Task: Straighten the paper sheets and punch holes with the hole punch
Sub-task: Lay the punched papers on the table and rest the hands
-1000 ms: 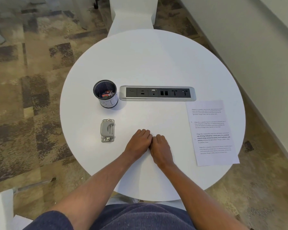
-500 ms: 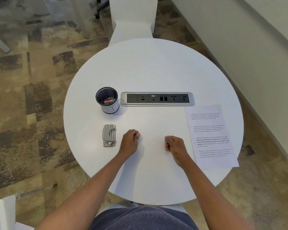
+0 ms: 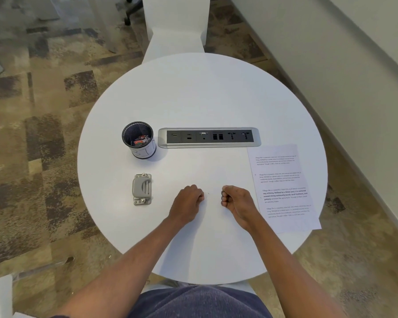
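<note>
Printed paper sheets (image 3: 283, 187) lie flat at the right side of the round white table (image 3: 202, 92), slightly turned, their lower corner reaching past the table's edge. A grey metal hole punch (image 3: 142, 189) rests at the left of the table. My left hand (image 3: 187, 204) is a closed fist on the tabletop, to the right of the punch and apart from it. My right hand (image 3: 237, 201) is also a fist, its wrist close beside the left edge of the sheets. Neither hand holds anything.
A black mesh pen cup (image 3: 139, 140) with small items inside stands behind the hole punch. A silver socket strip (image 3: 209, 137) is set into the table's middle. A white chair (image 3: 175, 26) faces me beyond the table, and a wall (image 3: 345, 72) runs along the right.
My fists were touching a second ago; they parted sideways and now rest a hand's width apart. The camera has tilted, so the table sits lower in view.
</note>
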Tool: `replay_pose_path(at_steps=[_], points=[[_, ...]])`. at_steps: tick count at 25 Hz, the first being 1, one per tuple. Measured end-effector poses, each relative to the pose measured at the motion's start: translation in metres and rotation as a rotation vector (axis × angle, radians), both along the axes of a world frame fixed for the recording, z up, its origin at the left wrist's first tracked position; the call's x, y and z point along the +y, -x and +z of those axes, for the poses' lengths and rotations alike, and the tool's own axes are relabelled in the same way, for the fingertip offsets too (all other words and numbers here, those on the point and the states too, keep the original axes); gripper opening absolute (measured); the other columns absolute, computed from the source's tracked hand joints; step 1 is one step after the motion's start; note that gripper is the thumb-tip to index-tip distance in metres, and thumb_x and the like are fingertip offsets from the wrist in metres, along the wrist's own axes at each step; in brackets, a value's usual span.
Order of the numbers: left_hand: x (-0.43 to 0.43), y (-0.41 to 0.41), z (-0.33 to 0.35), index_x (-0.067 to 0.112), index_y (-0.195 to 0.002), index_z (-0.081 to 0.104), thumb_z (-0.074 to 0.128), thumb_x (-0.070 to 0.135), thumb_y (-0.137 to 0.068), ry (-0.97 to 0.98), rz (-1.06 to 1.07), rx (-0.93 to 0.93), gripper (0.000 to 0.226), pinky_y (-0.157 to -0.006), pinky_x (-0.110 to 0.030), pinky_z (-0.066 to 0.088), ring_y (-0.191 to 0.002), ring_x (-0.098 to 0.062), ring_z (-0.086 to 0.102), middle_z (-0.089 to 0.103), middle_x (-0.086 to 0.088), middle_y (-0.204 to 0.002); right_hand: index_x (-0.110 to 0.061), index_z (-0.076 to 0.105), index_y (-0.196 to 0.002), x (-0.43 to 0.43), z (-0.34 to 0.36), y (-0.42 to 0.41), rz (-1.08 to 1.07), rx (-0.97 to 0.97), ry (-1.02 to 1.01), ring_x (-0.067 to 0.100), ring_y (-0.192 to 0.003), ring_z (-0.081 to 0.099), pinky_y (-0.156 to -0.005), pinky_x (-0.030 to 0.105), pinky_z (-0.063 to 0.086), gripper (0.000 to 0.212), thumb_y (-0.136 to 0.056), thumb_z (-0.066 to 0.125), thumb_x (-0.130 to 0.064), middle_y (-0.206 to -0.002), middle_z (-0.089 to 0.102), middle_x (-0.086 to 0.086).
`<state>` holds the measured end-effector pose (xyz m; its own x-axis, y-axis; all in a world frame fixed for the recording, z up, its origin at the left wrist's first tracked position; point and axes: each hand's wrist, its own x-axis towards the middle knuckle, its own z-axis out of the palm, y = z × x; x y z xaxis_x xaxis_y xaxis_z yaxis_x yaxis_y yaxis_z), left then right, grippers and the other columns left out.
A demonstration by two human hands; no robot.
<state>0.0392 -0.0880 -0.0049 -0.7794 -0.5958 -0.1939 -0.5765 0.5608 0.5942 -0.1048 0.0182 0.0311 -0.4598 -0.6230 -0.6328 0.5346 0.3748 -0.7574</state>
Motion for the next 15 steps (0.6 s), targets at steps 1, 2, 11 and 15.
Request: replay_pose_path(at_steps=[1, 2, 11, 15], points=[[0.002, -0.001, -0.001, 0.008, -0.076, 0.06, 0.048, -0.001, -0.083, 0.045, -0.032, -0.016, 0.016, -0.064, -0.034, 0.039, -0.078, -0.028, 0.052, 0.059, -0.008, -0.081, -0.007, 0.059, -0.076, 0.001, 0.0, 0.002, -0.006, 0.0, -0.001, 0.014, -0.061, 0.045, -0.06, 0.027, 0.043, 0.014, -0.09, 0.059, -0.007, -0.067, 0.05, 0.004], [0.002, -0.002, -0.003, 0.009, -0.075, 0.061, 0.05, -0.001, -0.083, 0.084, -0.053, -0.024, 0.017, -0.063, -0.032, 0.036, -0.077, -0.028, 0.052, 0.06, -0.007, -0.08, -0.007, 0.059, -0.077, 0.003, 0.001, 0.004, -0.012, 0.002, 0.0, 0.014, -0.061, 0.045, -0.06, 0.027, 0.043, 0.013, -0.09, 0.059, -0.007, -0.067, 0.05, 0.004], [0.011, 0.004, 0.012, 0.009, -0.058, 0.058, 0.065, -0.012, -0.056, 0.32, -0.209, -0.137, 0.022, -0.052, -0.027, 0.031, -0.058, -0.028, 0.054, 0.057, -0.007, -0.061, -0.007, 0.059, -0.076, 0.006, 0.001, 0.011, -0.008, 0.009, 0.013, 0.014, -0.061, 0.044, -0.059, 0.026, 0.042, 0.013, -0.089, 0.059, -0.006, -0.067, 0.049, 0.004], [0.02, 0.008, 0.017, 0.013, -0.055, 0.053, 0.047, -0.013, -0.045, 0.565, -0.339, -0.215, 0.029, -0.048, -0.026, 0.034, -0.051, -0.022, 0.05, 0.052, -0.003, -0.055, -0.007, 0.06, -0.077, 0.009, 0.001, 0.011, 0.0, 0.015, 0.01, 0.014, -0.061, 0.045, -0.06, 0.026, 0.043, 0.012, -0.089, 0.059, -0.007, -0.067, 0.05, 0.004]])
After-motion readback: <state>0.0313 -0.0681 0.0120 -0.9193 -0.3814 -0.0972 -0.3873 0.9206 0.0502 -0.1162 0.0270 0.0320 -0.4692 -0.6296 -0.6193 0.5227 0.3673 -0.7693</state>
